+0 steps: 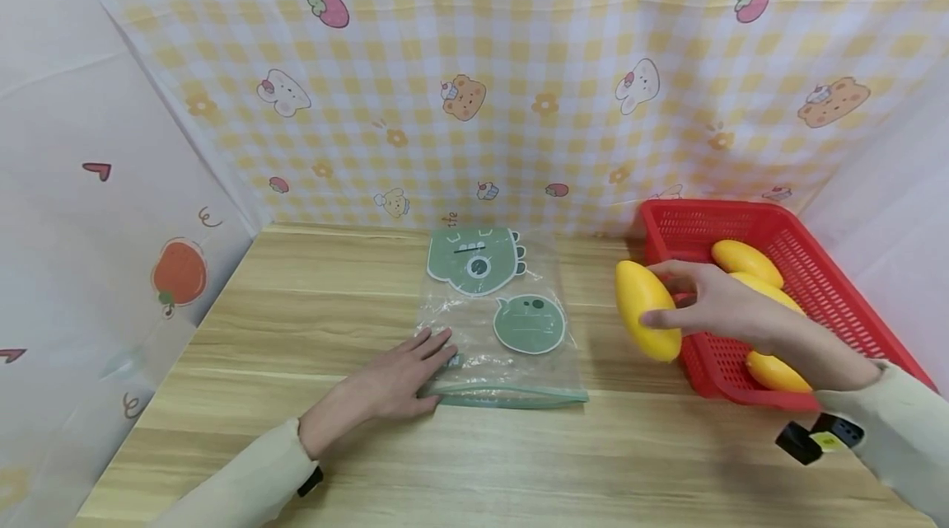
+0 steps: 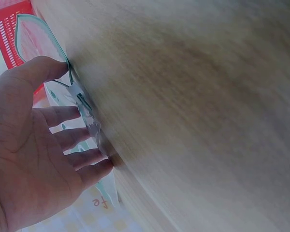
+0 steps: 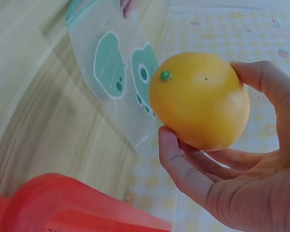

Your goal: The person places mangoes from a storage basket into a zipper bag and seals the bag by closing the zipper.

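Plainly, the right hand (image 1: 708, 303), half curled, pinches the mango (image 1: 643, 310) right of centre in frame; likely light, stiff, slippery, best held round its middle. Lower left of centre, the outstretched left hand (image 1: 396, 376) touches the flimsy-looking bag (image 1: 519, 324).

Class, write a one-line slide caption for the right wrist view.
Right hand holding a yellow fruit, with a green-printed clear bag and red basket in view.

The wood-grain table (image 1: 296, 330) carries a flat, clear, green-printed plastic bag (image 1: 482, 318) reaching toward its far edge and a red plastic basket (image 1: 704, 225) by its far right corner.
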Demonstrator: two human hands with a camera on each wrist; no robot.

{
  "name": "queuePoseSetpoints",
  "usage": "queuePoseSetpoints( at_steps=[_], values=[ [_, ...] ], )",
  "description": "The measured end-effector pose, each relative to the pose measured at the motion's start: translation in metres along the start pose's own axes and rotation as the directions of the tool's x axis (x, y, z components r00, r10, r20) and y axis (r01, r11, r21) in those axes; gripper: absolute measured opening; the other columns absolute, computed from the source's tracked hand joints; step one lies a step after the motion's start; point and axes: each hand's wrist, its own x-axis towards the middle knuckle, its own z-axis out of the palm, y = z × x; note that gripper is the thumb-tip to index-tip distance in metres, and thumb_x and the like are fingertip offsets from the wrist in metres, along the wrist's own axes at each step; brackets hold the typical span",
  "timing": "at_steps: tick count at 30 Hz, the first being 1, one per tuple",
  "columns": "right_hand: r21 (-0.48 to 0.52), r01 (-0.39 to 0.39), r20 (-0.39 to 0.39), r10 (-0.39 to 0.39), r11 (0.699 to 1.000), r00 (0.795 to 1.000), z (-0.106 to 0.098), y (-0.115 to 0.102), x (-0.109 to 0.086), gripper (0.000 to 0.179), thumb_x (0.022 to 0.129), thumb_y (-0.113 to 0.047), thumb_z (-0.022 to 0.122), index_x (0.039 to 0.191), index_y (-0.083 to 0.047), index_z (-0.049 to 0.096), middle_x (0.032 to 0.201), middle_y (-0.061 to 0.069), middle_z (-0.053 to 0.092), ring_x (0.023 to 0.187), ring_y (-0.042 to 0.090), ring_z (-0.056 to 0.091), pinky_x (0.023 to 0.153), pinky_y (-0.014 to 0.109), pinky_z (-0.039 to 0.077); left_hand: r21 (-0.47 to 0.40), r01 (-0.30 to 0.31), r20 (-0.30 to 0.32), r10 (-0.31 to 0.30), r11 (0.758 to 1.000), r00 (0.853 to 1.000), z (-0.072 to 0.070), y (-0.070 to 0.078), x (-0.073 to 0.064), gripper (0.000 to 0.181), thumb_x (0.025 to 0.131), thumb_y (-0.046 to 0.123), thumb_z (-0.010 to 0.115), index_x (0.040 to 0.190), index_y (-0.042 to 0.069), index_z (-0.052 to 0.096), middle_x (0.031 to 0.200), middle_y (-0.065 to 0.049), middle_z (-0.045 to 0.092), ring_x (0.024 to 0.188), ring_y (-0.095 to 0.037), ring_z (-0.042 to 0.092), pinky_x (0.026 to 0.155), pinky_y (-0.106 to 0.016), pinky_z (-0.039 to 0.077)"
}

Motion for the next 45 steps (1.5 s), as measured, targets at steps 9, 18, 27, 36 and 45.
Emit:
queuePoseSetpoints(
  at_steps=[9,18,27,36,45],
  values=[
    [0.115,0.004,0.057,-0.011,0.993,0.998,0.012,0.003,0.002,0.074,0.089,-0.032,0.079,0.147,0.0,0.046,0.134,0.017,0.057,0.113,0.033,0.053,0.083,0.038,0.055,0.006,0.002,0.003,-0.002,1.0,1.0,-0.001,0.001,0.001,0.073,0.096,0.034,0.067,0.155,0.001,0.039,0.162,-0.021,0.029,0.145,-0.045,0.027,0.116,-0.053,0.029],
    [0.236,-0.029,0.116,0.001,0.971,0.993,0.028,0.008,0.002,0.077,0.09,-0.027,0.079,0.149,0.004,0.041,0.125,0.015,0.059,0.114,0.035,0.052,0.084,0.037,0.057,0.007,0.012,0.008,-0.012,1.0,1.0,-0.001,0.002,0.001,0.072,0.096,0.034,0.068,0.155,0.002,0.039,0.162,-0.02,0.029,0.146,-0.044,0.026,0.116,-0.053,0.029],
    [0.294,-0.067,0.159,0.02,0.953,0.987,0.037,0.016,0.003,0.073,0.091,-0.023,0.078,0.147,0.005,0.043,0.116,0.016,0.062,0.106,0.033,0.057,0.084,0.039,0.058,0.007,0.004,0.005,-0.004,1.0,1.0,-0.002,0.002,0.001,0.072,0.096,0.033,0.068,0.154,0.001,0.04,0.161,-0.021,0.03,0.145,-0.045,0.027,0.116,-0.052,0.029],
    [0.357,-0.09,0.183,0.025,0.93,0.983,0.045,0.021,0.0,0.073,0.091,-0.021,0.078,0.148,0.006,0.041,0.118,0.018,0.061,0.103,0.033,0.06,0.084,0.041,0.058,-0.003,0.005,0.007,-0.005,1.0,1.0,-0.001,0.001,0.001,0.072,0.097,0.033,0.067,0.155,0.002,0.039,0.162,-0.02,0.029,0.146,-0.044,0.026,0.116,-0.053,0.028],
    [0.41,-0.102,0.202,0.019,0.906,0.979,0.052,0.027,-0.002,0.076,0.092,-0.019,0.077,0.151,0.007,0.037,0.119,0.019,0.06,0.105,0.033,0.059,0.083,0.044,0.059,-0.014,0.019,0.012,-0.019,1.0,1.0,0.001,-0.001,0.001,0.073,0.096,0.035,0.068,0.156,0.003,0.038,0.163,-0.019,0.028,0.147,-0.043,0.024,0.116,-0.053,0.028]
  ],
)
